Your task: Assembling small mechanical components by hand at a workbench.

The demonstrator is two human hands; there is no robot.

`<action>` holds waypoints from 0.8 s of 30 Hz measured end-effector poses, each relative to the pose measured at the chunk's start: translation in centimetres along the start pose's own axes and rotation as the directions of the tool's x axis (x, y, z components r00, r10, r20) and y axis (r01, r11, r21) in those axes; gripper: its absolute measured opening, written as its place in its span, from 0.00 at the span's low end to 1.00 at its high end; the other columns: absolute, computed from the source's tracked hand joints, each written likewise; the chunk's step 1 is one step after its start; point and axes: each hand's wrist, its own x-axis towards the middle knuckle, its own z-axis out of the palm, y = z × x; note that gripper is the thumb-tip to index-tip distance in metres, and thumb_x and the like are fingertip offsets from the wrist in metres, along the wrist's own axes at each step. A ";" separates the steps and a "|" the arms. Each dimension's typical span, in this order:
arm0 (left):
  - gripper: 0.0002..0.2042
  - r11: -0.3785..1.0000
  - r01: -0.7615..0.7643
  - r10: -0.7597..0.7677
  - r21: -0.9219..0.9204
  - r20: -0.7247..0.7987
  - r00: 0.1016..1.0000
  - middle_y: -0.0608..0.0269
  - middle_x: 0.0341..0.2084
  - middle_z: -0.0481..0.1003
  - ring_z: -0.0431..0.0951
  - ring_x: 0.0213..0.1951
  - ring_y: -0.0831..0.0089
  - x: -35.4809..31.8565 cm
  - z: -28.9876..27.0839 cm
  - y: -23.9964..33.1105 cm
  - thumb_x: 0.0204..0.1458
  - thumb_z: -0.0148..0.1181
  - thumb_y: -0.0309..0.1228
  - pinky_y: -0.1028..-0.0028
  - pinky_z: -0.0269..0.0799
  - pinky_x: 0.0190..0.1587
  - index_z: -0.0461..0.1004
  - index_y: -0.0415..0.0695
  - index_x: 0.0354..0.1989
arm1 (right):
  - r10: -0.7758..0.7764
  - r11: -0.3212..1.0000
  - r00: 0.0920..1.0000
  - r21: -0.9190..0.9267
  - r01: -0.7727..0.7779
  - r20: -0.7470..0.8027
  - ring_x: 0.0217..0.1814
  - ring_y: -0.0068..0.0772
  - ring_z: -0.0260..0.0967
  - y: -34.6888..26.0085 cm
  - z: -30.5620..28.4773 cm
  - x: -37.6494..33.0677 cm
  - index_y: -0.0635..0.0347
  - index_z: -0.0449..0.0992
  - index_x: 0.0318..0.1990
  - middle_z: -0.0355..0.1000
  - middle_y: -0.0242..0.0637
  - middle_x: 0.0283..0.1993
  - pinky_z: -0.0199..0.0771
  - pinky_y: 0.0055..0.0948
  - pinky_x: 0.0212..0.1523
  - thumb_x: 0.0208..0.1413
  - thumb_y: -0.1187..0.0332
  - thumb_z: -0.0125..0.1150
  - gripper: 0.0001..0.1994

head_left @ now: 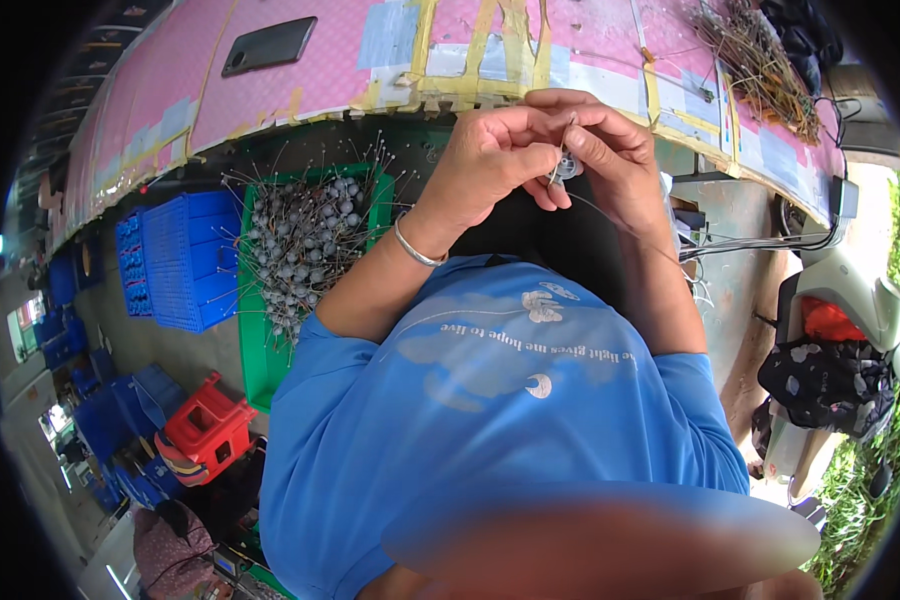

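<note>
My left hand (485,160), a metal bangle at its wrist, is closed in a pinch in front of the table's edge. Thumb to thumb with it, my right hand (615,155) is also closed. Between their fingertips is a small round grey plastic part (567,167) with a thin wire. A length of that wire trails below my right hand; the exact grip on each piece is partly hidden by the fingers. To the left, a green crate (258,375) holds a heap of similar grey round parts (305,235) with thin wires sticking out.
The table (335,75) has a pink, taped cover. On it lie a dark phone (268,46) and, at the far right, a bundle of wires (760,75). Blue crates (195,260) and a red plastic stool (208,430) stand left; a scooter (850,290) stands right.
</note>
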 end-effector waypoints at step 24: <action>0.21 0.955 -0.282 0.285 -0.088 0.029 0.958 0.50 0.39 0.77 0.83 0.38 0.63 0.2 -1.6 -1.5 0.47 0.62 0.12 0.69 0.84 0.41 0.70 0.30 0.52 | 0.271 0.929 0.956 0.289 -0.231 -0.108 0.37 0.25 0.74 1.2 1.6 1.5 0.66 0.76 0.38 0.76 0.35 0.36 0.76 0.24 0.39 0.61 0.74 0.58 0.04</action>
